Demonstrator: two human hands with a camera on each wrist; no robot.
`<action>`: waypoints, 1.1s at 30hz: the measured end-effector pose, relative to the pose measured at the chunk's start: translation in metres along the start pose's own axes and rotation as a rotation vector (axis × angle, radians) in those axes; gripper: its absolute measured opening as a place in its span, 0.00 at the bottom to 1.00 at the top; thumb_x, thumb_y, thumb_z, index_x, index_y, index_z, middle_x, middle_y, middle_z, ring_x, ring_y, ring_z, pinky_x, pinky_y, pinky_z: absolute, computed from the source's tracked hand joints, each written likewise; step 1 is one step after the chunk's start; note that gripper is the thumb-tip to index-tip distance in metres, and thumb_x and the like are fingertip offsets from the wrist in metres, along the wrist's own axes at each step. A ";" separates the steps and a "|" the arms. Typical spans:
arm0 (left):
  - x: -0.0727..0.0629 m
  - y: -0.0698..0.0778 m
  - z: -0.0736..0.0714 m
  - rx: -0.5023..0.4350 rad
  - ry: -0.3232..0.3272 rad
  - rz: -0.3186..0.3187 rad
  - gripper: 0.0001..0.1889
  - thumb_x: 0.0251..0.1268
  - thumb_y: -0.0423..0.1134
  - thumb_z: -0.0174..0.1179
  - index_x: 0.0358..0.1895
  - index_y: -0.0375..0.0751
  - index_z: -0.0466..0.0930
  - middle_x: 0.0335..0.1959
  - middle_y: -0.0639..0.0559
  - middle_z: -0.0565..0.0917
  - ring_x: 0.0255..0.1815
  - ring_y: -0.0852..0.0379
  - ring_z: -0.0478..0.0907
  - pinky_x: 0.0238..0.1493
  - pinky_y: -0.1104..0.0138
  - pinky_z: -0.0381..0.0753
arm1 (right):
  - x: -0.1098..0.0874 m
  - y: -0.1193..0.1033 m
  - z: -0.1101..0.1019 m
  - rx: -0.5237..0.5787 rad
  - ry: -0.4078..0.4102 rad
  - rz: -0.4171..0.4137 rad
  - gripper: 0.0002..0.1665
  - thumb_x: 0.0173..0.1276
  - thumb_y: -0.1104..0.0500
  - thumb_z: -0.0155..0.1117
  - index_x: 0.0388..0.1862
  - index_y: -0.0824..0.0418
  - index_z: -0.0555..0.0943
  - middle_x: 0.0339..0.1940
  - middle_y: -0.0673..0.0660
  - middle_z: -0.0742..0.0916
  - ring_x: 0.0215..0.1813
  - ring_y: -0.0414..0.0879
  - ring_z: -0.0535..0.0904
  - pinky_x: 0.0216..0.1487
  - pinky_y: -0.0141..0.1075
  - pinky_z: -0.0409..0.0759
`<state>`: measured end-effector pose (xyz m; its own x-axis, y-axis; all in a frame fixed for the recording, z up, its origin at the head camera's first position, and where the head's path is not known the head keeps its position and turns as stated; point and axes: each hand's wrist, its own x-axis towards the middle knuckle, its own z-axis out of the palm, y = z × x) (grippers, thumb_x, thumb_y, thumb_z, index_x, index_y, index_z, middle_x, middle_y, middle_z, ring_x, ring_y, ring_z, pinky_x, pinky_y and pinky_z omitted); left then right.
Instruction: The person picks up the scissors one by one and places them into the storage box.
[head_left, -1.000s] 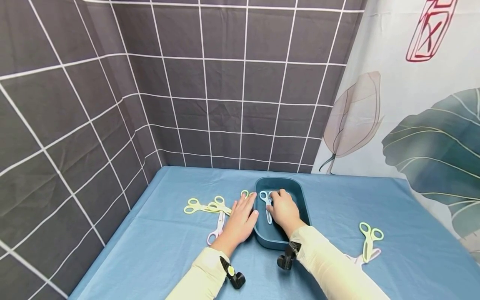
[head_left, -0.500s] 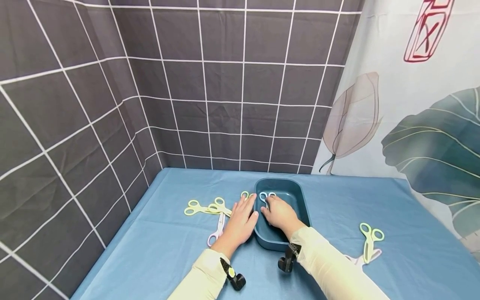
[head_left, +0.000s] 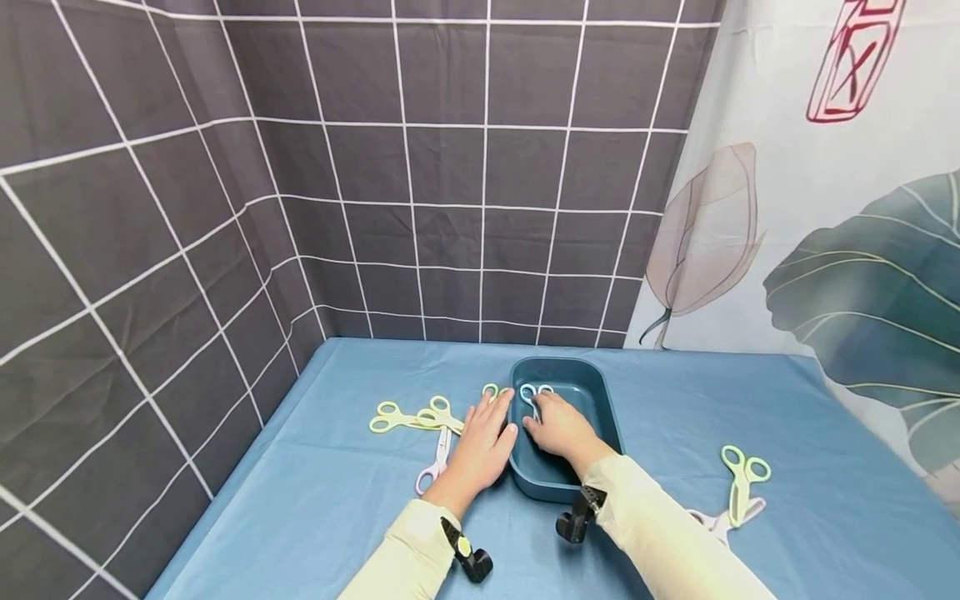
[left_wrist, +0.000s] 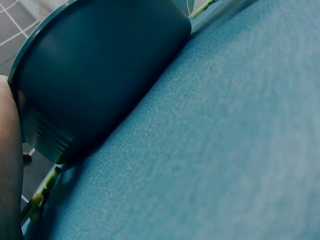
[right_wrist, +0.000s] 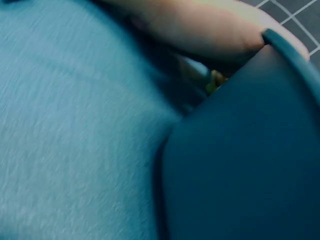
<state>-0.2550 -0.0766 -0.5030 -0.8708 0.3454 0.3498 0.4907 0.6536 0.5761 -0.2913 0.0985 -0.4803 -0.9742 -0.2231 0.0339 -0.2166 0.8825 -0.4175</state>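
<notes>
Blue cloth-covered desk (head_left: 300,525); dark grey fabric wall (head_left: 446,162) with white grid lines behind, white leaf-print curtain (head_left: 795,183) on the right. Pale blue, round-looped scissors (head_left: 533,406) sit inside the deep teal rounded-rectangular tray (head_left: 555,490), lower part hidden under my right hand (head_left: 561,432); can't tell if I'm pinching them. My left hand (head_left: 482,442) lies straight-fingered along the tray's left side.

The head camera looks forward and down from high up, a bit back from the blue tray (head_left: 546,489). Both wrist cameras look from low and very near, tilted, sharing the tray's outside and the cloth (left_wrist: 225,140).
</notes>
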 end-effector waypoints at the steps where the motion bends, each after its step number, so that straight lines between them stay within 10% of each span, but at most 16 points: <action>1: 0.000 0.000 0.000 0.001 0.000 0.000 0.29 0.78 0.44 0.43 0.79 0.42 0.59 0.78 0.44 0.64 0.81 0.39 0.49 0.76 0.39 0.47 | 0.000 0.000 0.000 0.007 0.000 -0.001 0.33 0.74 0.51 0.61 0.69 0.71 0.72 0.72 0.71 0.73 0.74 0.63 0.68 0.72 0.56 0.66; 20: 0.000 -0.001 0.002 -0.020 0.047 0.019 0.26 0.77 0.41 0.45 0.75 0.46 0.67 0.75 0.38 0.66 0.80 0.35 0.50 0.74 0.35 0.49 | -0.028 0.006 -0.059 0.306 0.501 -0.269 0.20 0.72 0.60 0.63 0.61 0.59 0.82 0.67 0.59 0.81 0.69 0.58 0.75 0.67 0.56 0.72; 33: -0.002 0.000 0.005 -0.032 0.042 0.015 0.26 0.77 0.42 0.45 0.75 0.45 0.67 0.76 0.38 0.66 0.81 0.36 0.49 0.75 0.36 0.48 | -0.064 0.074 -0.096 0.288 0.504 0.093 0.22 0.77 0.55 0.56 0.64 0.64 0.78 0.63 0.73 0.80 0.61 0.70 0.78 0.60 0.60 0.76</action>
<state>-0.2536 -0.0736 -0.5078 -0.8615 0.3262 0.3891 0.5053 0.6262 0.5937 -0.2513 0.2179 -0.4265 -0.9135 0.1363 0.3834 -0.1716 0.7254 -0.6667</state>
